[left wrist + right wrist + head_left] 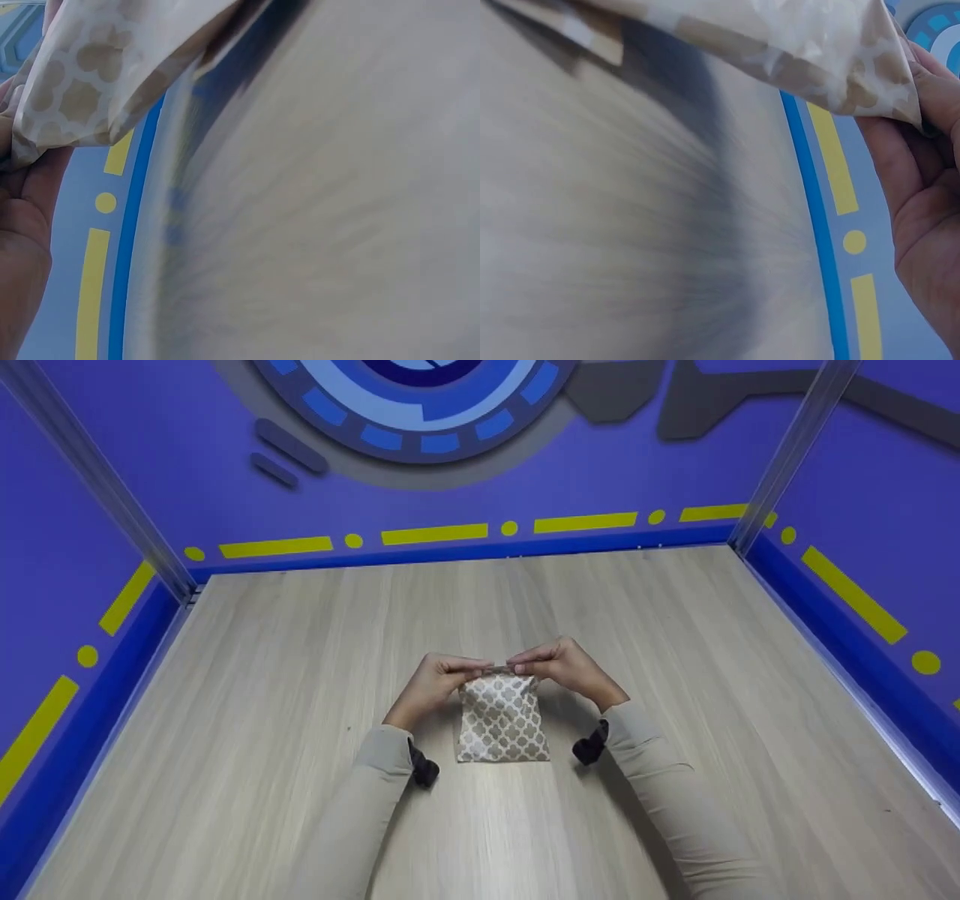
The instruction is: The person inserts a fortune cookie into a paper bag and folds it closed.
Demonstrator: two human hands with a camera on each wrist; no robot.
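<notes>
A small paper bag point(503, 720) with a white and tan lattice pattern stands on the table, its top edge between both hands. At the bag's upper left corner, my left hand point(442, 679) pinches the edge between thumb and fingers. My right hand point(562, 666) pinches the upper right corner the same way. The fingertips of the two hands nearly meet above the bag. In the left wrist view the patterned paper point(97, 71) runs into the left hand's grip. The right wrist view has the paper's corner point(855, 75) held in the right hand. The bag's inside is hidden.
The wood-grain table point(300, 660) spreads around the bag on all sides. Blue-purple panels point(420, 510) with yellow marks rise at the back, left and right. Metal posts point(795, 457) stand at the back corners. Each wrist carries a small black camera point(425, 771).
</notes>
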